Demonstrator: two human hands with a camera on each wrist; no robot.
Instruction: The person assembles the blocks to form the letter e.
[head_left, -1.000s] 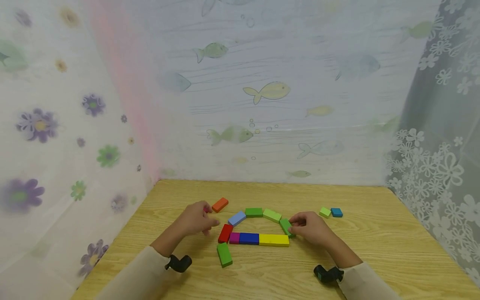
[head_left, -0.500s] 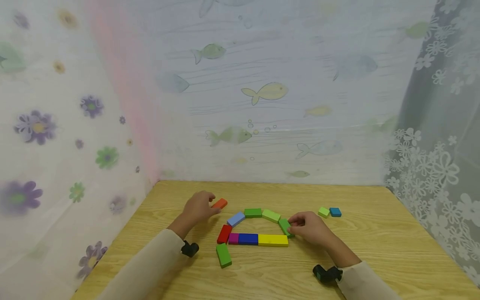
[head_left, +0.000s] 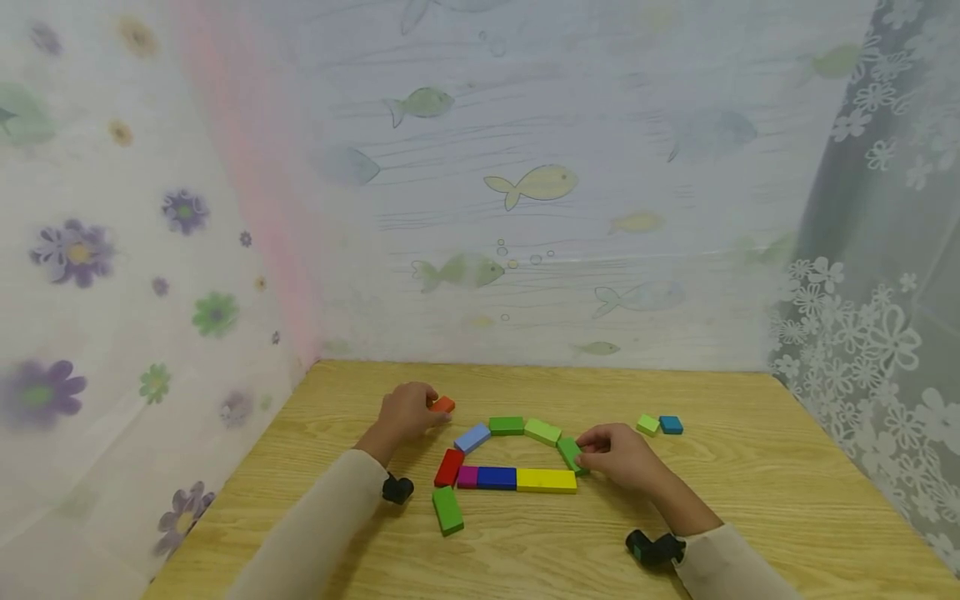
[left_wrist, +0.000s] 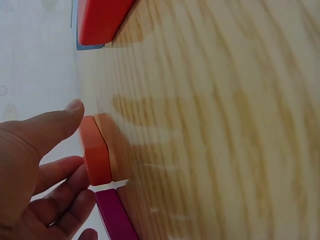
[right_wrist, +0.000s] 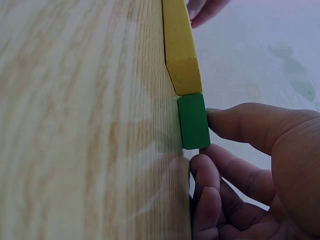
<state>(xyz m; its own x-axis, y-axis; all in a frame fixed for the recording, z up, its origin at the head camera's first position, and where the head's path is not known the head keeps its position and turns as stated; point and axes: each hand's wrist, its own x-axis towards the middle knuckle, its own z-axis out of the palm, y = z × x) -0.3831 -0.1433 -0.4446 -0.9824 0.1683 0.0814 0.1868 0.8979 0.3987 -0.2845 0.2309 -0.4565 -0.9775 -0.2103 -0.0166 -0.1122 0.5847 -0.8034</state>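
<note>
My left hand [head_left: 405, 412] is at an orange block [head_left: 445, 405] at the back left of the table. In the left wrist view its thumb and fingers stand apart around the orange block [left_wrist: 96, 157]; no firm pinch shows. A magenta block [left_wrist: 116, 215] lies beside it there, hidden in the head view. My right hand [head_left: 621, 455] pinches a green block [head_left: 570, 454] between thumb and fingers, at the right end of a curved row. The right wrist view shows this green block [right_wrist: 194, 121] close against the yellow block [right_wrist: 182, 55].
A straight row of magenta [head_left: 467, 477], dark blue [head_left: 497, 477] and yellow blocks lies under the arch of red [head_left: 449, 467], light blue [head_left: 472, 438] and green blocks. Another green block [head_left: 447, 510] lies in front. Lime [head_left: 648, 425] and blue [head_left: 671, 425] blocks sit at the back right.
My left hand has moved away from me and to the right, reaching the orange block. My right hand has stayed at the green block.
</note>
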